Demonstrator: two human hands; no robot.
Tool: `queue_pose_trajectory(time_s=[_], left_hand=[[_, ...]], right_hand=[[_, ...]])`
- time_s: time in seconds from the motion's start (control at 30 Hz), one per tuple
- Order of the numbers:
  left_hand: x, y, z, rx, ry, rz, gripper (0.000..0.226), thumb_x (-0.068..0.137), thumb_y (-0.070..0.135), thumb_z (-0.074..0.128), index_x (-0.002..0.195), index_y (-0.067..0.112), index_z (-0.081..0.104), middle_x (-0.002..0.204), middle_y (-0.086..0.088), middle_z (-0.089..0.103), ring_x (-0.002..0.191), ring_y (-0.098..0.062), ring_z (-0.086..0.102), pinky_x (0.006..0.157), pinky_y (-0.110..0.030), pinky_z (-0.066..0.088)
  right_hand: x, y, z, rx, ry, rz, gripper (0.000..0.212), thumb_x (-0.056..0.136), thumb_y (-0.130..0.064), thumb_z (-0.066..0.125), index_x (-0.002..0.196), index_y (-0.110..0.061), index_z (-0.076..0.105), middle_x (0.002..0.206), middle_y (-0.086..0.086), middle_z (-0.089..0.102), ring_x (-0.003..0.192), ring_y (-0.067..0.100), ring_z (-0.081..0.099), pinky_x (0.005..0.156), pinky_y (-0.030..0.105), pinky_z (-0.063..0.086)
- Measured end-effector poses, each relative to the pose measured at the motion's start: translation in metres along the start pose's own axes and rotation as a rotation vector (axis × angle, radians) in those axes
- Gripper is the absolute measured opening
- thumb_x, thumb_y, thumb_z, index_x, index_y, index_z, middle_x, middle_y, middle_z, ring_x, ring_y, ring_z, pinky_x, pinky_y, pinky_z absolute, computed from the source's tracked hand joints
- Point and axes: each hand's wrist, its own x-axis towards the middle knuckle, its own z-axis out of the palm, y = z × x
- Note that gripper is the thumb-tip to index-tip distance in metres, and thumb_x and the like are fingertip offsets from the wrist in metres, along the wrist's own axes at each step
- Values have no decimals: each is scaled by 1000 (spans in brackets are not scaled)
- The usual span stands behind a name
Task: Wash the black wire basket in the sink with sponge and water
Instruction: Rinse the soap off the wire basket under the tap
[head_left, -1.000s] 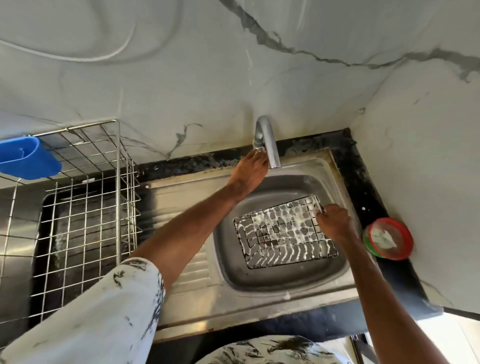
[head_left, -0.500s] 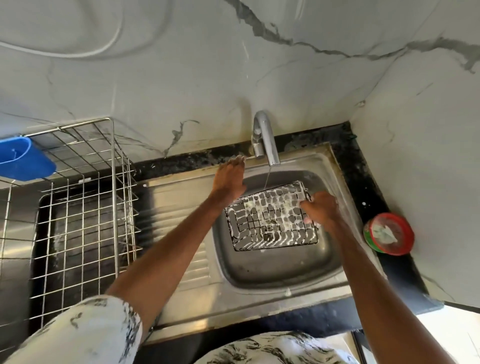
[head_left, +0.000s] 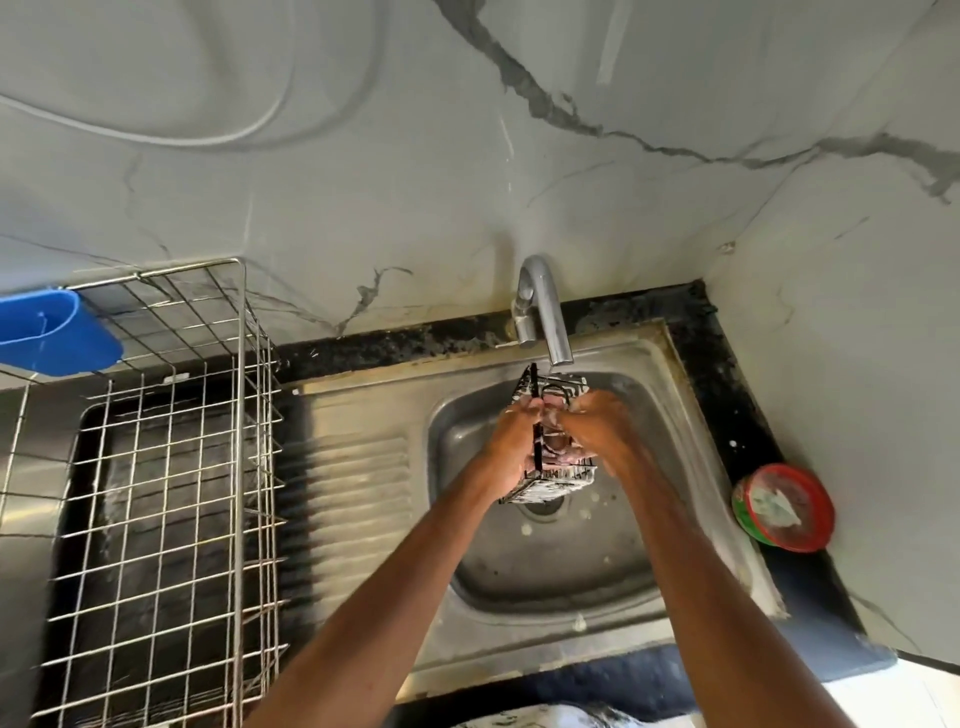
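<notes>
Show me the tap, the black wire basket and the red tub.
tap (head_left: 549, 312): head view, curved spout.
black wire basket (head_left: 556, 480): head view, soapy lower edge.
red tub (head_left: 782, 506): head view, its top.

Left hand (head_left: 511, 449), right hand (head_left: 597, 431), gripping soapy basket (head_left: 556, 480), under tap (head_left: 545, 312)

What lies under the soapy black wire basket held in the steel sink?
Below the black wire basket, held by the left hand and right hand, the steel sink's round drain shows partly; its far part is hidden by the basket.
</notes>
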Motion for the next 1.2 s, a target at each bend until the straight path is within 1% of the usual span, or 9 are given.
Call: queue_pose_trajectory(time_s=[0.23, 0.37, 0.43, 0.6, 0.73, 0.87, 0.93, 1.07, 1.2], left_hand=[[-3, 13, -4, -114, 9, 12, 24, 113, 18, 34, 113, 5, 54, 62, -1, 70, 48, -16, 61, 47, -28, 49], [0, 10, -3, -30, -56, 91, 42, 112, 38, 34, 108, 12, 67, 91, -1, 76, 87, -19, 71, 74, -33, 56], [-1, 11, -5, -27, -41, 64, 49, 112, 40, 30, 107, 12, 70, 96, -7, 76, 90, -24, 74, 76, -37, 58], [-2, 14, -9, -9, -52, 4, 39, 111, 29, 33, 95, 13, 64, 74, -7, 59, 60, -20, 58, 61, -34, 44], [5, 12, -21, -30, -2, 68, 38, 109, 37, 40, 112, 15, 72, 96, -3, 77, 87, -19, 74, 74, -32, 58], [-6, 15, -15, 14, -116, 35, 27, 106, 30, 41, 97, 14, 61, 69, -5, 51, 60, -21, 60, 56, -30, 48], [-8, 16, -11, 33, -112, 29, 34, 111, 29, 33, 111, 12, 62, 77, -15, 60, 68, -27, 73, 57, -30, 51], [-8, 22, -12, -26, -66, 10, 36, 113, 29, 31, 119, 5, 56, 95, -22, 55, 61, -23, 61, 50, -28, 51], [-4, 23, -24, -152, 12, 31, 45, 113, 34, 31, 121, 8, 67, 108, -13, 77, 96, -25, 75, 83, -41, 61]], right_hand=[[-29, 0, -9, -214, 364, -419, 21, 86, -2, 61, 102, -12, 70, 92, 6, 73, 73, 18, 68, 66, 37, 58], [-27, 2, 20, -237, -106, -551, 56, 108, -40, 30, 158, -16, 27, 165, 1, 24, 150, 16, 28, 125, 41, 18], [-8, 1, 24, -343, -98, -569, 66, 106, -54, 10, 161, -17, 18, 169, -3, 9, 156, 11, 1, 125, 40, -6], [22, 0, 11, -782, -60, -532, 76, 92, -39, -2, 160, -9, 9, 167, 22, 2, 153, 43, -10, 122, 62, -1], [-10, 4, 28, -488, -140, -658, 65, 100, -41, 1, 157, -15, -12, 163, 0, -23, 151, 16, -23, 124, 34, -14], [20, -2, 20, -546, 5, -518, 48, 109, -20, 29, 153, -1, 30, 163, 12, 25, 152, 33, 20, 125, 47, 13], [30, -16, 18, -455, 154, -353, 37, 108, -20, 40, 129, 6, 56, 125, 21, 60, 119, 33, 55, 101, 39, 42], [30, -32, 25, -465, 210, -267, 37, 106, -18, 41, 133, 3, 56, 122, 26, 60, 113, 36, 57, 98, 39, 46], [5, -25, 36, -297, 75, -724, 48, 99, -7, 51, 147, -8, 48, 157, 19, 39, 145, 29, 38, 121, 34, 32]])
